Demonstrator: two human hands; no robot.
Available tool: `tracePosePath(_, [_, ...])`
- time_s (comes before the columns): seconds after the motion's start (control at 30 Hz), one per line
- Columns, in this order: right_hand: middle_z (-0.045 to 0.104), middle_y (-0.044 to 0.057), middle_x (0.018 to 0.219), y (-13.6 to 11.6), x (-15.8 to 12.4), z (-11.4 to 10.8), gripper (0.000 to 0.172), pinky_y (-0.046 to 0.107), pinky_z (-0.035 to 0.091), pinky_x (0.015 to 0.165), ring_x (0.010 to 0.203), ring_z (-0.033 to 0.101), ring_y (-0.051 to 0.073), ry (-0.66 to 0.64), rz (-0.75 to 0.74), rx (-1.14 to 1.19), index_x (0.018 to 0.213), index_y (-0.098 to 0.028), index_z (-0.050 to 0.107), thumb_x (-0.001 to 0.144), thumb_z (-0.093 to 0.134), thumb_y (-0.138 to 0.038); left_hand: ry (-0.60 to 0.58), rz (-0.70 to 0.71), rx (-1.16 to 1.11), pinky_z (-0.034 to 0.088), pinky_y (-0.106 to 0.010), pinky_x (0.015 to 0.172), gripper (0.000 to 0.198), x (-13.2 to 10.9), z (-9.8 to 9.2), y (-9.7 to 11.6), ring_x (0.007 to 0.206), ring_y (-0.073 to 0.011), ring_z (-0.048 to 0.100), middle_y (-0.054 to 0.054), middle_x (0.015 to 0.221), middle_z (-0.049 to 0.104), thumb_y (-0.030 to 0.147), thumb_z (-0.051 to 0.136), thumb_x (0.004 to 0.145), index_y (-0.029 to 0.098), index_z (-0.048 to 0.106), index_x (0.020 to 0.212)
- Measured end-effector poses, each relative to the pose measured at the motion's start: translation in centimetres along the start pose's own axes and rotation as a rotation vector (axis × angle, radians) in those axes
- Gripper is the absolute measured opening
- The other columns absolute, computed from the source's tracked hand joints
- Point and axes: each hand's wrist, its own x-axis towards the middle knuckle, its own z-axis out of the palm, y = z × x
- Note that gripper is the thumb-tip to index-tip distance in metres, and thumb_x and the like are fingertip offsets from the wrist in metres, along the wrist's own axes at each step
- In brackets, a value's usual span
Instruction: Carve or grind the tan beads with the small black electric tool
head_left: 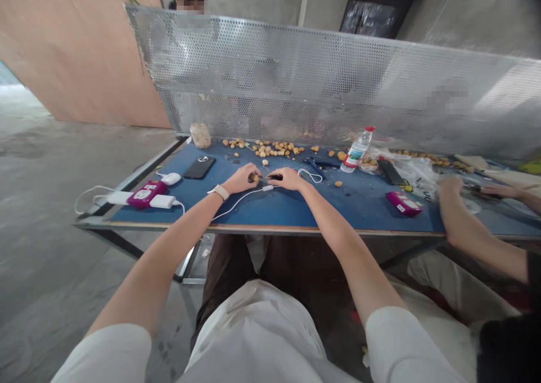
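Over the blue tabletop, my left hand is closed around a small tan round ball, which looks like a nut or fruit. My right hand is just to its right, fingers closed on a thin dark tool whose tip points at the ball. The tool's kind is too small to make out. A white cord runs under and beside my hands. Behind them lies a loose pile of similar tan balls, and one single ball sits closer to my fingers.
At left are a black phone, a purple box and white chargers. Toward the right stand a water bottle, blue-handled pliers and another purple pack. A co-worker's arm reaches in. A perforated metal screen borders the back.
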Motion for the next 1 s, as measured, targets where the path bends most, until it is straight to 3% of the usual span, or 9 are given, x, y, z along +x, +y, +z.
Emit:
tracePosePath(0.33, [0.095,0.009,0.131,0.04,-0.04,-0.08,0.031,0.037,0.063,0.109,0.118,0.089,0.030,-0.017,-0.027,0.012,0.134,-0.026,0.098,0.106,0.090,-0.037,-0.002,0.008,-0.036,0.065,-0.045,0.110,0.024,0.04,-0.12,0.08,0.109,-0.0278,0.078,-0.010,0.120,0.082,0.031,0.088,0.089,0.022,0.083,0.111])
tracePosePath(0.6, [0.095,0.010,0.130,0.26,0.14,0.08,0.031,0.035,0.062,0.106,0.116,0.088,0.029,-0.023,-0.023,0.014,0.133,-0.024,0.098,0.106,0.090,-0.036,-0.017,-0.061,-0.074,0.067,-0.043,0.105,0.034,-0.03,-0.02,-0.04,0.104,-0.0271,0.082,-0.008,0.116,0.088,0.034,0.094,0.086,0.022,0.084,0.116])
tracePosePath(1.0, [0.094,0.009,0.133,0.28,0.18,0.16,0.030,0.035,0.063,0.109,0.119,0.089,0.029,-0.022,-0.017,0.006,0.134,-0.024,0.097,0.106,0.090,-0.032,-0.015,-0.031,-0.051,0.067,-0.041,0.103,0.031,-0.04,-0.13,0.19,0.102,-0.0259,0.080,-0.008,0.117,0.087,0.030,0.087,0.087,0.022,0.085,0.117])
